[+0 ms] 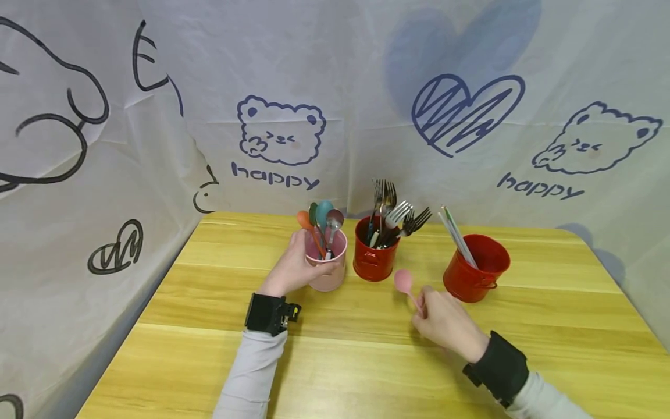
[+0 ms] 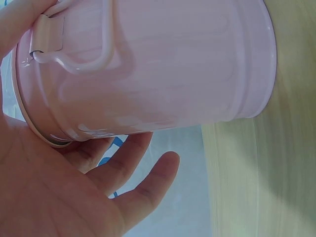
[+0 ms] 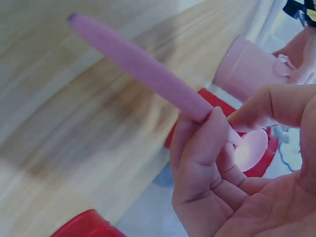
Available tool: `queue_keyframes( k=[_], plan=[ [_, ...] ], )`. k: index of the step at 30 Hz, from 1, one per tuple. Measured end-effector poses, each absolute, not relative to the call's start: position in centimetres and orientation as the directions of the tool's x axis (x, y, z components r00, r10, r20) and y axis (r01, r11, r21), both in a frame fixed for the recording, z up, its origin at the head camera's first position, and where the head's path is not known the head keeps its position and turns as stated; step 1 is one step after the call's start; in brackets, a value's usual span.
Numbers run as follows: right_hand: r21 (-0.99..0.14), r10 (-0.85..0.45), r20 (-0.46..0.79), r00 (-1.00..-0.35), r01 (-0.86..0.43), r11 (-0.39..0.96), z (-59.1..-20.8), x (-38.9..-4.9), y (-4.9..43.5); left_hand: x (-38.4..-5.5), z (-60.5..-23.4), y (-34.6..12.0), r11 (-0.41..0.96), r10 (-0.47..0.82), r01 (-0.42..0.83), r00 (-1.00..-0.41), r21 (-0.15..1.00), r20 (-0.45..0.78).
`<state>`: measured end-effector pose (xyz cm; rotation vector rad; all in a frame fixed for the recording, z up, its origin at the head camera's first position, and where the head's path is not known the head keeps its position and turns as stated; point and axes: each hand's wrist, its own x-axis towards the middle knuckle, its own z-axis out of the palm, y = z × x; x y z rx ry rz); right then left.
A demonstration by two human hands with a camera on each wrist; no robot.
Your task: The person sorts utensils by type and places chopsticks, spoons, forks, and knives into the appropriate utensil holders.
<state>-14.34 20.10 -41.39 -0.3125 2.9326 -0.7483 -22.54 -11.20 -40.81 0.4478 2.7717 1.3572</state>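
A pink bucket (image 1: pixel 328 281) with several spoons (image 1: pixel 323 214) standing in it is at the back of the table, left of centre. My left hand (image 1: pixel 294 266) grips this bucket near its rim, thumb across the near side. In the left wrist view the bucket's wall (image 2: pixel 173 64) and wire handle fill the top, with fingers curving behind it. My right hand (image 1: pixel 451 323) pinches a pink spoon (image 1: pixel 403 281) by its handle, bowl pointing up and left. Its handle (image 3: pixel 143 71) sticks out past the thumb and fingertips in the right wrist view.
Just right of the pink bucket, a red bucket (image 1: pixel 373 269) holds several forks (image 1: pixel 398 214). Another red bucket (image 1: pixel 473 285), farther right and tilted in view, has thin pale sticks (image 1: pixel 458 240) leaning in it. A white cloth (image 1: pixel 366 70) with drawings hangs behind the wooden table (image 1: pixel 356 366).
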Motion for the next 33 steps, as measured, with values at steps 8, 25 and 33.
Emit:
queue_keyframes(
  k=[8,25,33],
  plan=[
    [-0.49,-0.287,0.044,-0.957,-0.271,0.829,-40.5,-14.3,19.1,-22.6,-40.9,-11.3,0.582,0.275,0.26,-0.955,0.771,0.114],
    [-0.575,-0.364,0.329,-0.871,-0.491,0.655,-37.7,-17.0,13.9,-22.5,-40.8,-11.3,0.585,0.266,0.245,-0.959,0.773,0.103],
    [-0.677,-0.302,0.425,-0.853,-0.521,0.52,-35.4,-18.9,11.6,-22.7,-40.9,-11.2,0.566,0.286,0.286,-0.948,0.773,0.141]
  ],
)
